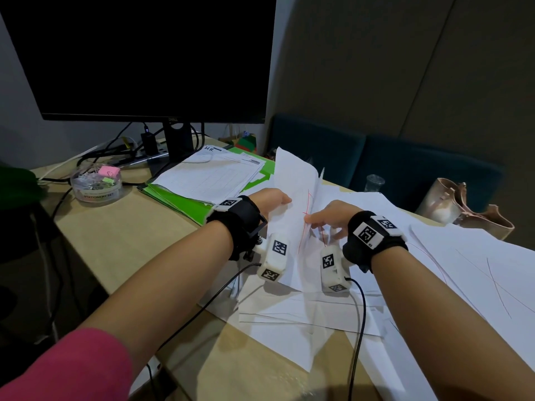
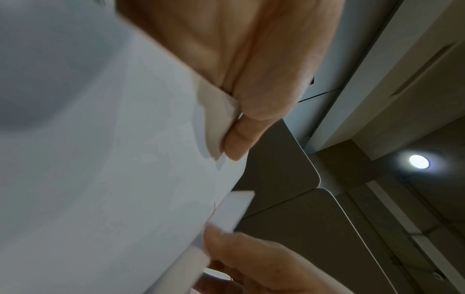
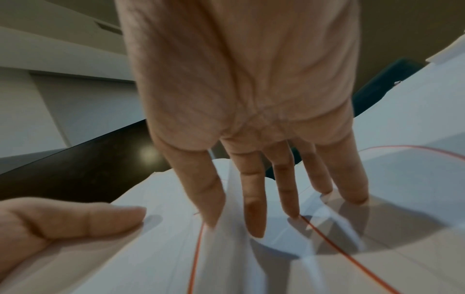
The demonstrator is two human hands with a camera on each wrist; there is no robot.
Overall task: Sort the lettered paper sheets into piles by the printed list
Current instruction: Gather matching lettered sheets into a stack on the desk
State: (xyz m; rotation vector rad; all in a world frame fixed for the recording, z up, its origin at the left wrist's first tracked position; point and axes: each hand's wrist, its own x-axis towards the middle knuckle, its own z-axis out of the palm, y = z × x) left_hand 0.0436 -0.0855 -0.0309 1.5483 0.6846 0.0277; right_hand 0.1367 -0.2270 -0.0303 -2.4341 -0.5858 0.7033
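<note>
Several white sheets (image 1: 292, 180) with red pen strokes stand lifted above the desk (image 1: 130, 241) in the head view. My left hand (image 1: 276, 198) holds them from the left. In the left wrist view, its thumb and fingers (image 2: 236, 145) pinch the sheets' edge (image 2: 100, 159). My right hand (image 1: 324, 218) reaches in from the right with straight, spread fingers. In the right wrist view, my right hand (image 3: 191, 208) has its thumb flat on one sheet (image 3: 156, 248). A raised sheet stands between the index and middle fingers. More lettered sheets (image 1: 451, 256) lie spread to the right.
A dark monitor (image 1: 144, 53) stands at the back left, with cables behind it. Printed forms on a green folder (image 1: 173, 198) lie beside a clear stationery tub (image 1: 97, 183). A glass (image 1: 375, 182) and a beige bag (image 1: 463, 206) stand at the far right edge.
</note>
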